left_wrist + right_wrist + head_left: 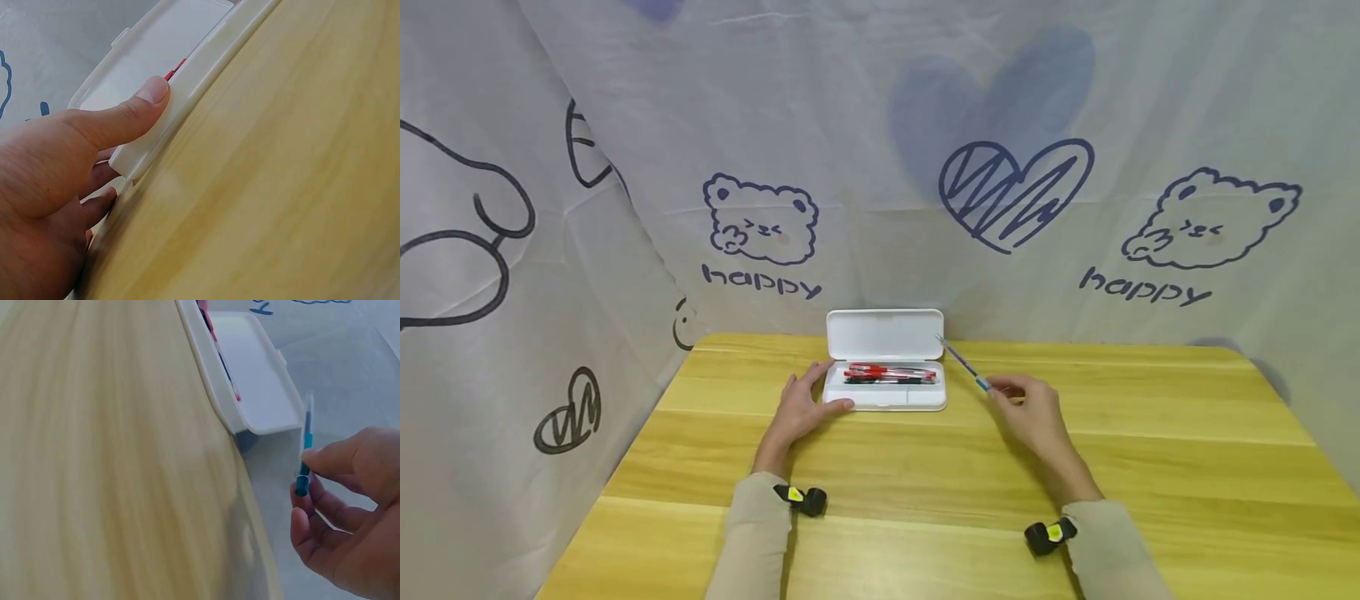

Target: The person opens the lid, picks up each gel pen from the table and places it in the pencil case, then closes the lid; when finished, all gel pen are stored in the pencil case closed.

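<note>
A white pencil case (886, 400) lies with its lid (886, 333) raised against the back cloth. Inside its rear compartment are red pens (880, 372) and a black pen (880, 381). My left hand (799, 408) holds the case's left end, the thumb (134, 112) on the front wall and the fingers round the end. To the right of the case, my right hand (1028, 408) pinches a slim clear pen (307, 440) with a teal end between thumb and fingertips. The pen slants up and left, its far tip overlapping the lid's right edge in the head view.
The wooden table (895, 483) has its back edge along a pale cloth (865, 250) printed with bears and hearts. More cloth (587, 333) hangs on the left side. A divider splits the case's front compartment.
</note>
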The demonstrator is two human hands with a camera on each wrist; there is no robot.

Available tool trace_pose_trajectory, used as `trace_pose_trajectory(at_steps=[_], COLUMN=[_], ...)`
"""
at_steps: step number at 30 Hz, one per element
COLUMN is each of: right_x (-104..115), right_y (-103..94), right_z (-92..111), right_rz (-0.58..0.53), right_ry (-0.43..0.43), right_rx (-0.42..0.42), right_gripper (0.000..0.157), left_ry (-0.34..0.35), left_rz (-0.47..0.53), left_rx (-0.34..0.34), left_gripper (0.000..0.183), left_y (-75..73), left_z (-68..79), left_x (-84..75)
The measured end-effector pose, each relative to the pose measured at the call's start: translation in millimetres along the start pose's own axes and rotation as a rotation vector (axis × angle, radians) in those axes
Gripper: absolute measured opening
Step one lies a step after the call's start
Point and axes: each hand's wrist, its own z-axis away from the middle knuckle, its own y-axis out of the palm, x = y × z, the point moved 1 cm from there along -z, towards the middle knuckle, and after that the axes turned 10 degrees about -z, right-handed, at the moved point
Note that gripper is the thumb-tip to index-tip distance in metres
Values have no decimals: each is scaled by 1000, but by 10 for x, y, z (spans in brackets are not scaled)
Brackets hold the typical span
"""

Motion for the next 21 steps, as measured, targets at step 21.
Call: trace_pose_trajectory(at_steps=[21], right_x=[159], right_y=[760], right_z=[-572], right_rz=[-82], right_ry=[-75], right_rx=[48], right_gripper=[15], left_ry=[3], left_rz=[9], left_rx=[3], left_gripper=[87], left_y=[1], left_z=[2], left_x=[0])
